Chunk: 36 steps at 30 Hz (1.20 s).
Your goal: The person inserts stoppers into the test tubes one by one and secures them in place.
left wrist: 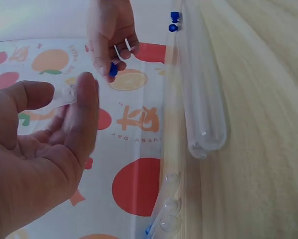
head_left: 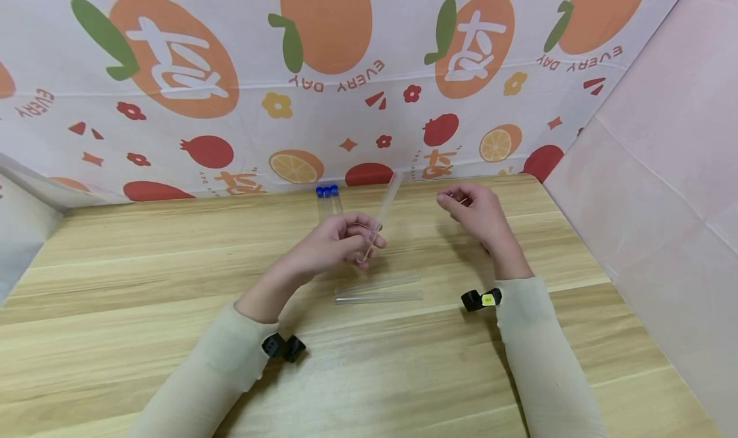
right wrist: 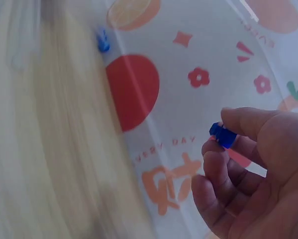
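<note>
My left hand (head_left: pixel 340 243) pinches an open clear test tube (head_left: pixel 387 201) near its rounded lower end, and the tube tilts up to the right. In the left wrist view the thumb and fingers of that hand close around the tube's end. To the right, above the back of the table, my right hand (head_left: pixel 475 214) pinches a small blue stopper (right wrist: pixel 223 135) between thumb and fingertips. The stopper is apart from the tube. Two more clear test tubes (head_left: pixel 380 296) lie side by side on the table in front of the left hand.
Three test tubes with blue stoppers (head_left: pixel 327 192) lie at the table's back edge, partly behind the left hand. Loose blue stoppers (left wrist: pixel 174 22) lie on the wooden table (head_left: pixel 375 374). A fruit-printed cloth (head_left: pixel 248 124) hangs behind, and a pale pink wall (head_left: pixel 674 137) stands on the right.
</note>
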Available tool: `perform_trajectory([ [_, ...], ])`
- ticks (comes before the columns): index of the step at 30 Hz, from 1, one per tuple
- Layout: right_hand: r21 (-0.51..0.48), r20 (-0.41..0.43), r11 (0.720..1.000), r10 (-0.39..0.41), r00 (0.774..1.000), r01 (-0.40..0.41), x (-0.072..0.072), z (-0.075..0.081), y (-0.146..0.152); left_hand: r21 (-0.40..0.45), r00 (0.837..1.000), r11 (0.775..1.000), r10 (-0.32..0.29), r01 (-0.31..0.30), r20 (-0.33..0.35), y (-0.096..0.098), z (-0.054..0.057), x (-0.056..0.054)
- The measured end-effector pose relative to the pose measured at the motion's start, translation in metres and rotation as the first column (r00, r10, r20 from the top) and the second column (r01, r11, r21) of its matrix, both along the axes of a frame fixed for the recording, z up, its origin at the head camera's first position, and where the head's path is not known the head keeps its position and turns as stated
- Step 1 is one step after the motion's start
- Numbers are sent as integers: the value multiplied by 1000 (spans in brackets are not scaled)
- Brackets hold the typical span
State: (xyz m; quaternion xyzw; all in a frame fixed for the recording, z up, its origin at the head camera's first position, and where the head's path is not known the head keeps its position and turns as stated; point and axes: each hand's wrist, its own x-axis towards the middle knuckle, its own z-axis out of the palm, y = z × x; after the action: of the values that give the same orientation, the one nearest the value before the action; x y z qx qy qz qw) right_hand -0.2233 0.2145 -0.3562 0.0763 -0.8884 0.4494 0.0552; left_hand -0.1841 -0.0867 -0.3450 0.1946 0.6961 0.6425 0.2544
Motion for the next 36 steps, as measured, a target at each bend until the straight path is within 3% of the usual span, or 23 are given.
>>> perform_trajectory([
  [5, -192, 31, 979, 75, 997, -68, 4, 7, -10, 58, 998, 998, -25, 21, 61, 0, 2, 1],
  [10, -388, 88, 918, 128, 988, -84, 6, 12, -18, 106, 989, 994, -46, 31, 139, 1, 3, 3],
  [15, -573, 88, 813, 184, 979, -101, 9, 13, -25, 181, 962, 983, -73, 25, 263, 4, 3, 4],
  [19, -708, 124, 702, 234, 964, -79, 11, 15, -33, 217, 953, 976, -81, 16, 291, 6, 2, 5],
  [22, -764, 157, 643, 272, 950, -57, 13, 17, -40, 217, 954, 976, -78, 15, 289, 8, 0, 5],
  [24, -782, 168, 621, 288, 943, -50, 13, 18, -43, 214, 954, 977, -80, 18, 289, 10, -1, 5],
  [36, -850, 178, 526, 267, 947, 12, 12, 17, -45, 236, 950, 969, -137, 71, 280, 10, -3, 7],
])
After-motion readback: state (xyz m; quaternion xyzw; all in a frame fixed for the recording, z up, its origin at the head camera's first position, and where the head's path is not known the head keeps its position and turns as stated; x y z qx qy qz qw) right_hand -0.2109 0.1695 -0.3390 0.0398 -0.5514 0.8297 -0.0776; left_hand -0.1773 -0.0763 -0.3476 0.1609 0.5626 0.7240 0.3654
